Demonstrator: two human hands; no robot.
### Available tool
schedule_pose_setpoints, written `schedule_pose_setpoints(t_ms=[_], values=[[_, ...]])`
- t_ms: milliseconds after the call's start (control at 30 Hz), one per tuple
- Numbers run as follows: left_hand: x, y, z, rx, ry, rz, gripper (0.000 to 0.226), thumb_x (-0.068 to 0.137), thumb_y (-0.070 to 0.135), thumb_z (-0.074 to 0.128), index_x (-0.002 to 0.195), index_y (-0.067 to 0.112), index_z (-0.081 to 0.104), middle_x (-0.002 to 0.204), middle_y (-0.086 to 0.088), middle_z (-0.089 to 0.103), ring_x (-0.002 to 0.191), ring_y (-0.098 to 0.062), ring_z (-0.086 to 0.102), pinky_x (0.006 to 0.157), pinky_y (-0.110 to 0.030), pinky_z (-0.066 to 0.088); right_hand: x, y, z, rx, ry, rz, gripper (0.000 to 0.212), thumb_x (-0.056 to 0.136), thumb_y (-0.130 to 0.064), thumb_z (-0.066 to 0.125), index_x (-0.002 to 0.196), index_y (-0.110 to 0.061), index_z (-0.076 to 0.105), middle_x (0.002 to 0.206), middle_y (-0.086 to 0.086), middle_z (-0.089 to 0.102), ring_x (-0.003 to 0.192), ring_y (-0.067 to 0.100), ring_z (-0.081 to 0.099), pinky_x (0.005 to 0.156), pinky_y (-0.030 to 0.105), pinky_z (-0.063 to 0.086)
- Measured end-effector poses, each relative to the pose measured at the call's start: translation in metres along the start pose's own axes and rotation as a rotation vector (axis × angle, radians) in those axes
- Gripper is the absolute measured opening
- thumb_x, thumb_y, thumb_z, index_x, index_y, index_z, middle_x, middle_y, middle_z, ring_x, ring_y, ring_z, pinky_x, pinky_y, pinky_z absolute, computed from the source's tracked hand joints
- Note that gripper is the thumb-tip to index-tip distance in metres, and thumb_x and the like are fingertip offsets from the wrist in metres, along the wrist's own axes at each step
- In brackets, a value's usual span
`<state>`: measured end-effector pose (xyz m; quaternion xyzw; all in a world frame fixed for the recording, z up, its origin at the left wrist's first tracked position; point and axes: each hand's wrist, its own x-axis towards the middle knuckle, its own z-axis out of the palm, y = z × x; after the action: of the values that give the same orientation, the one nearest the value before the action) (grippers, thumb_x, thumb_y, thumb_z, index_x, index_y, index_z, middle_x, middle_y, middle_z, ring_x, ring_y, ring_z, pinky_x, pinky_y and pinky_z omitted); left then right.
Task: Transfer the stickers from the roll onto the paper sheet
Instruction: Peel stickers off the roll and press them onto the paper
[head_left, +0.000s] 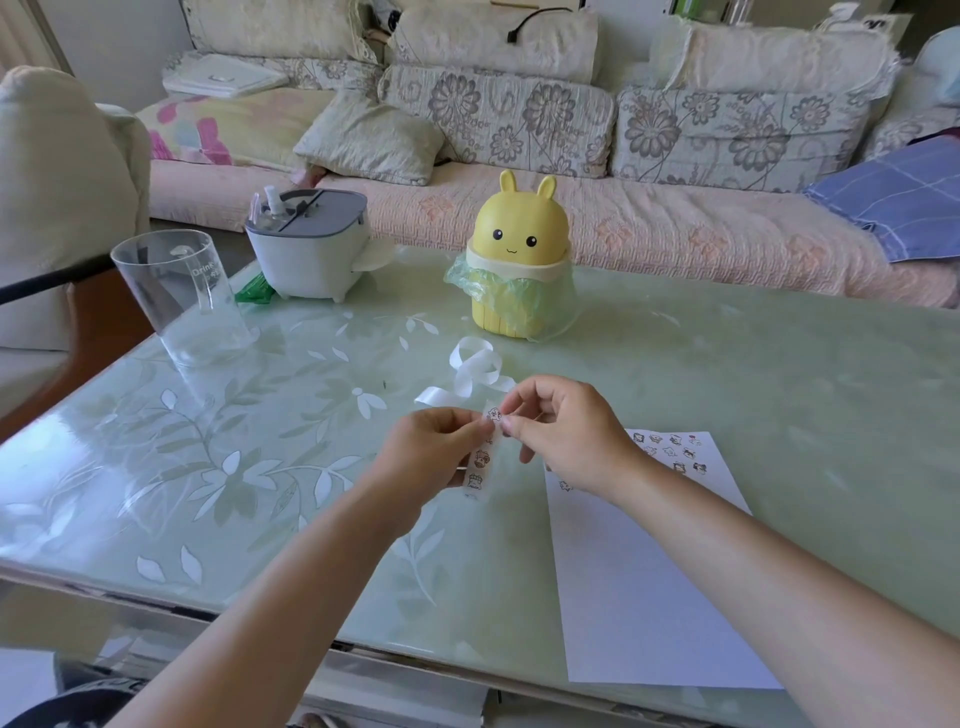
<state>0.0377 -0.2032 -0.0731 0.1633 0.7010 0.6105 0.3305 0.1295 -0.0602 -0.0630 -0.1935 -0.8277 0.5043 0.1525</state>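
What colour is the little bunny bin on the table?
The bunny bin is yellow, best seen in the head view.

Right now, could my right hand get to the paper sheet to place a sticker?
Probably yes: the right hand is held beside the far left corner of the paper sheet, nothing stands between them, and most of it is bare.

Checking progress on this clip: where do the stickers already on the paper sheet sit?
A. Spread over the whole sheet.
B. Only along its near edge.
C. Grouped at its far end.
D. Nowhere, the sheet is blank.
C: the stickers cluster at the far end of the paper sheet, whose nearer part is bare, while the left hand and right hand pinch the sticker strip.
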Motion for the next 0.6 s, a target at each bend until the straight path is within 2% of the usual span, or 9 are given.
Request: schedule_pose_setpoints(t_ms=[133, 233, 300, 400, 533, 600], values=[[0.000, 0.001, 0.010, 0.051, -0.069, 0.036, 0.019, 0.086, 0.032, 0.073, 0.094, 0.015, 0.075, 0.086, -0.004, 0.072, 0.077, -0.015, 0.068, 0.081, -0.039, 0.060, -0.003, 0.004, -0.008, 0.071, 0.064, 0.030, 0.004, 0.088, -0.010, 0.073, 0.088, -0.014, 0.076, 0.069, -0.005, 0.071, 0.055, 0.010, 0.062, 0.049, 0.014, 0.044], [0.003, 0.000, 0.015, 0.099, -0.057, 0.067, 0.007, 0.083, 0.022, 0.077, 0.087, 0.017, 0.076, 0.084, -0.005, 0.073, 0.078, -0.017, 0.068, 0.084, -0.043, 0.059, -0.004, 0.008, -0.016, 0.047, 0.064, 0.031, 0.006, 0.087, -0.015, 0.074, 0.089, -0.019, 0.078, 0.065, -0.007, 0.070, 0.056, 0.011, 0.063, 0.055, 0.021, 0.048], [0.004, -0.002, 0.017, 0.138, -0.034, 0.097, 0.002, 0.082, 0.021, 0.077, 0.080, 0.021, 0.076, 0.076, -0.002, 0.071, 0.071, -0.015, 0.065, 0.078, -0.038, 0.058, -0.007, 0.011, -0.020, 0.042, 0.023, 0.013, 0.008, 0.087, -0.017, 0.076, 0.087, -0.025, 0.078, 0.064, -0.007, 0.070, 0.056, 0.011, 0.063, 0.056, 0.026, 0.050], [0.005, -0.004, 0.021, 0.202, -0.015, 0.136, 0.006, 0.082, 0.023, 0.078, 0.076, 0.024, 0.076, 0.067, 0.005, 0.067, 0.060, -0.009, 0.056, 0.066, -0.031, 0.049, -0.010, 0.014, -0.025, -0.012, -0.013, -0.017, 0.011, 0.084, -0.022, 0.080, 0.085, -0.033, 0.078, 0.061, -0.009, 0.069, 0.054, 0.010, 0.060, 0.056, 0.027, 0.050], [0.005, -0.004, 0.024, 0.290, -0.049, 0.192, 0.006, 0.085, 0.023, 0.074, 0.080, 0.025, 0.075, 0.066, 0.005, 0.063, 0.059, -0.009, 0.051, 0.061, -0.026, 0.043, -0.011, 0.020, -0.031, -0.027, -0.007, -0.022, 0.008, 0.082, -0.026, 0.081, 0.088, -0.031, 0.079, 0.075, 0.004, 0.074, 0.057, 0.010, 0.060, 0.057, 0.024, 0.051], [0.004, -0.003, 0.025, 0.363, -0.056, 0.229, 0.007, 0.088, 0.022, 0.071, 0.082, 0.026, 0.074, 0.066, 0.007, 0.064, 0.057, -0.007, 0.053, 0.055, -0.019, 0.042, -0.011, 0.022, -0.032, -0.022, -0.017, -0.013, 0.008, 0.082, -0.027, 0.081, 0.089, -0.031, 0.080, 0.079, 0.007, 0.075, 0.059, 0.014, 0.062, 0.061, 0.029, 0.053]])
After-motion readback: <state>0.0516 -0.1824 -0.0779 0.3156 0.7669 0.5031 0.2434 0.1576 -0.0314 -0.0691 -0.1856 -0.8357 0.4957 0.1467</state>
